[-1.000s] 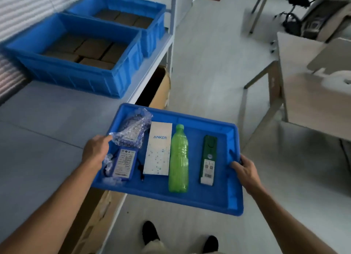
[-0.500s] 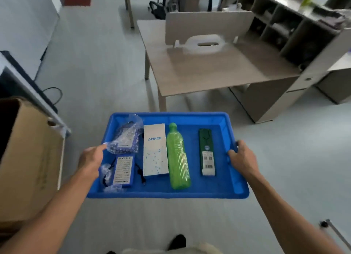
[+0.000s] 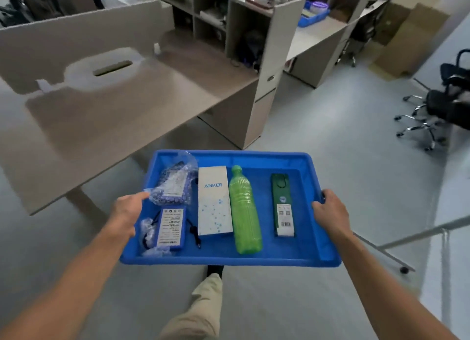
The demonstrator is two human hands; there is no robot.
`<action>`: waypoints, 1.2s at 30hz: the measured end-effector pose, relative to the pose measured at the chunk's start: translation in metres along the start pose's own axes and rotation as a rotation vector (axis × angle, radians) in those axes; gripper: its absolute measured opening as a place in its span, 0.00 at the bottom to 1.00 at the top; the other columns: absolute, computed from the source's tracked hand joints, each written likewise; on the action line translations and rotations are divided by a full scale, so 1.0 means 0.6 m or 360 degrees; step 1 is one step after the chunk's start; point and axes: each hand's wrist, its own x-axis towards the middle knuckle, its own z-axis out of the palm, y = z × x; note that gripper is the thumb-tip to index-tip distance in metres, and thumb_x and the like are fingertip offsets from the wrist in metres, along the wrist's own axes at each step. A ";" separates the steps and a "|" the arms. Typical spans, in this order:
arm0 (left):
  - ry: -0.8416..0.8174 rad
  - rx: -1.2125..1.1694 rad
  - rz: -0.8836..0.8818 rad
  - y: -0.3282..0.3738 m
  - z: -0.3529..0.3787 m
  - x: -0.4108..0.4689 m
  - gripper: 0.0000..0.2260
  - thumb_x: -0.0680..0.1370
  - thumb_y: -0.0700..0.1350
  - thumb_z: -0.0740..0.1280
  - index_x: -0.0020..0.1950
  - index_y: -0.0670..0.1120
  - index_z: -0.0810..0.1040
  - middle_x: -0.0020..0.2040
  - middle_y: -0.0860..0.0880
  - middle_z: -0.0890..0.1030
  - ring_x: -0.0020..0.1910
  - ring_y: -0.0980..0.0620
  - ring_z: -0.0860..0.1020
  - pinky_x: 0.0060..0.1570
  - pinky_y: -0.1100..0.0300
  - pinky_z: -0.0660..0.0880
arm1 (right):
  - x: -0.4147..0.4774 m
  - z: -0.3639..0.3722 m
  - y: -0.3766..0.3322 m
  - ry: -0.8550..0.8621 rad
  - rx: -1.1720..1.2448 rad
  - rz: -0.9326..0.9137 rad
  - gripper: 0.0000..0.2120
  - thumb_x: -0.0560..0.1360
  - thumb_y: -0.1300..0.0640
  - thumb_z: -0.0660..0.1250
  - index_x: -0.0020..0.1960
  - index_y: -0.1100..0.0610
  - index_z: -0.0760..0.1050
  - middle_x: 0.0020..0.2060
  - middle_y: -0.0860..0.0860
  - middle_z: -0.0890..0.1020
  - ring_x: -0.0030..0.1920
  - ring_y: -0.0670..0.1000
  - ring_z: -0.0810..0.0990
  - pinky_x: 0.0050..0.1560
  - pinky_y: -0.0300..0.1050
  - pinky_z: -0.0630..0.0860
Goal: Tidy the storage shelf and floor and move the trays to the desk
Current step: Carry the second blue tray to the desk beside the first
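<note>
Tray (image 3: 229, 260) rims gripped by left hand (image 3: 126, 213) and right hand (image 3: 330, 212); desk (image 3: 101, 121) edge near

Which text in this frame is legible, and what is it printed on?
"ANKER": on the white box in the blue tray.
Label on the blue battery pack: too small to read.
Label on the bubble-wrapped pack: blurred.
Label and barcode on the green packet: too small to read.

Glossy blue plastic tray (image 3: 254, 259), ribbed green plastic bottle (image 3: 244, 212), matt desk (image 3: 101, 116)
</note>
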 end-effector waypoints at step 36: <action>-0.0405 0.0233 0.0159 0.981 1.595 0.471 0.18 0.69 0.58 0.69 0.49 0.44 0.79 0.46 0.44 0.82 0.44 0.43 0.81 0.52 0.44 0.79 | 1.699 -0.540 0.040 0.0351 0.0197 0.0327 0.05 0.73 0.62 0.64 0.44 0.61 0.79 0.38 0.57 0.82 0.41 0.60 0.81 0.40 0.49 0.74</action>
